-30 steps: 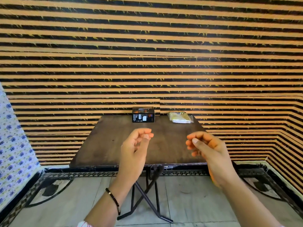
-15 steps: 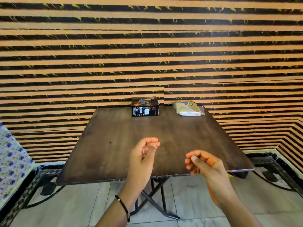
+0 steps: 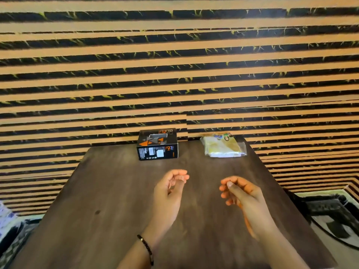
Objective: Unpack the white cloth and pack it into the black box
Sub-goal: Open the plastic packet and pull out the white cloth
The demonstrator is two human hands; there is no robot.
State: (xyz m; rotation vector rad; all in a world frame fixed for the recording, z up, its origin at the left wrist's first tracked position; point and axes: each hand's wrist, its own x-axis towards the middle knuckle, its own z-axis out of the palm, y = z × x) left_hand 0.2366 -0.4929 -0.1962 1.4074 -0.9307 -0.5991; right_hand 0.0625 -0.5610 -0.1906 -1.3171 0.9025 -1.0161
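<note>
Now | left hand (image 3: 168,193) grip loosely curled, empty | right hand (image 3: 240,193) same | black box (image 3: 157,144) shut

A room in a home, by the look of it: decorative wall panelling (image 3: 174,74) in orange and black marbled stripes, a dark wooden bench (image 3: 116,200), a floral-print fabric (image 3: 4,214) at the left edge, and a patterned floor (image 3: 334,222).
</note>
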